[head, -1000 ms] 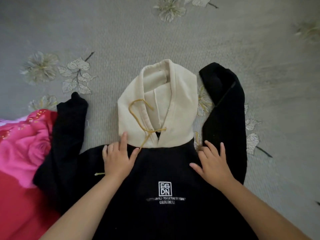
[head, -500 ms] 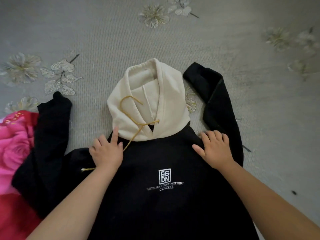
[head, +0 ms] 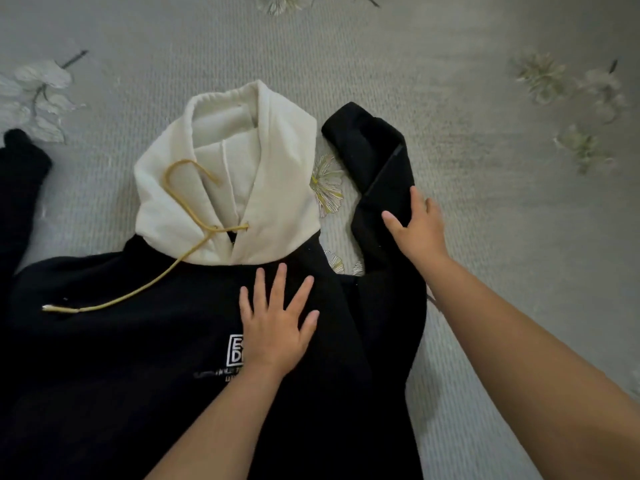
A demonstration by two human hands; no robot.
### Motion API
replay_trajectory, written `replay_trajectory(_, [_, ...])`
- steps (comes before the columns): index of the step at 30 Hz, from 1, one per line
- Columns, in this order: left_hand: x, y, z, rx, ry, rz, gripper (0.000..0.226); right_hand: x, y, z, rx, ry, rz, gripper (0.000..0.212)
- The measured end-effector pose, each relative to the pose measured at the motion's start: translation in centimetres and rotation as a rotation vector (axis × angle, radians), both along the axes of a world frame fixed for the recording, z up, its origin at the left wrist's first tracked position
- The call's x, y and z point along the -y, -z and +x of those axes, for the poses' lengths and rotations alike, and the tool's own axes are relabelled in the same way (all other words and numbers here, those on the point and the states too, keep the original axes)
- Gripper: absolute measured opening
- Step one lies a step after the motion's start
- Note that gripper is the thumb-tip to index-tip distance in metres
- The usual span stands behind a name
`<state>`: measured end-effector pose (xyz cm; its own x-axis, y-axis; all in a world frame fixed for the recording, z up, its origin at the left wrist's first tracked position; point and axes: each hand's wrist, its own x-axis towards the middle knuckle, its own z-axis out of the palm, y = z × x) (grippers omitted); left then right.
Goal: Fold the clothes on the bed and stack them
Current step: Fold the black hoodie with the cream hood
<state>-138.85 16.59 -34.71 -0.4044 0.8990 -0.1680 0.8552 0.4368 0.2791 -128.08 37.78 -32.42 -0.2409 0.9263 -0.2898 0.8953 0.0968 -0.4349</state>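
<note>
A black hoodie (head: 131, 358) lies face up on the bed, with a cream hood (head: 277, 188) pointing away from me and a yellow drawstring (head: 145, 289) trailing across its chest. My left hand (head: 277, 327) presses flat, fingers spread, on the chest just right of the white logo. My right hand (head: 419, 230) rests on the hoodie's right sleeve (head: 377, 157), which is bent upward beside the hood; the thumb is on top and the fingers wrap the sleeve's outer edge. The left sleeve (head: 20, 174) lies at the left edge of view.
The bed is covered with a grey ribbed spread (head: 467, 81) printed with pale flowers. It extends bare to the far side and to the right of the hoodie.
My left hand moved right from the collar's left side to the chest centre. My right hand moved from the shoulder out onto the right sleeve. The view shifted right, and the pink cloth left the frame.
</note>
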Motion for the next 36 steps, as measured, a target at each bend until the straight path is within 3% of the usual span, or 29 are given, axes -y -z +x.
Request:
replay_trajectory(4, [-0.2,0.9,0.4,-0.027,0.001,-0.012,0.052,-0.8,0.7,0.3,-0.198,-0.088,-0.051,0.07])
replay_trajectory(7, [-0.6,0.8,0.4,-0.043,-0.027,-0.048,0.053,-1.4,-0.7,2.7,-0.238,-0.105,0.193,0.054])
replay_trajectory(11, [-0.7,-0.6,1.6,-0.007,-0.075,-0.12,0.058,-2.2,-3.6,10.2,-0.242,0.098,0.364,0.045])
replay_trajectory(15, [-3.0,-3.9,5.0,0.043,-0.149,-0.065,0.067,-1.2,-6.0,18.5,-0.18,0.347,0.434,0.044])
replay_trajectory(17, [-4.4,-4.5,7.6,0.014,0.026,-0.059,0.068,0.2,-6.0,22.0,-0.12,0.39,0.387,0.049])
replay_trajectory(20, [-5.4,-3.1,11.9,-0.05,0.273,-0.276,0.068,2.8,-3.9,26.7,0.006,0.411,0.031,0.064])
replay_trajectory(23, [-6.4,-1.3,13.8,-0.094,0.286,-0.486,0.063,4.7,-2.2,30.3,0.048,0.421,-0.151,0.069])
replay_trajectory(26, [-7.3,-1.4,14.8,-0.161,0.245,-0.496,0.064,5.4,-1.5,32.3,-0.1,0.415,-0.068,0.061])
replay_trajectory(29, [-8.7,-2.4,15.7,-0.202,0.272,-0.358,0.06,4.0,-1.7,33.3,-0.366,0.65,-0.102,0.058])
replay_trajectory(31, [-10.2,-2.9,16.3,-0.166,0.279,-0.258,0.059,2.2,-1.6,34.0,-0.418,0.715,-0.065,0.056])
replay_trajectory(34, [-13.1,-2.7,16.6,-0.181,0.289,-0.17,0.058,-1.5,-1.3,35.2,-0.124,0.427,0.112,0.064])
replay_trajectory(36, [-14.9,-2.4,16.6,-0.218,0.269,-0.24,0.052,-3.9,-0.9,36.5,0.096,0.21,0.048,0.073])
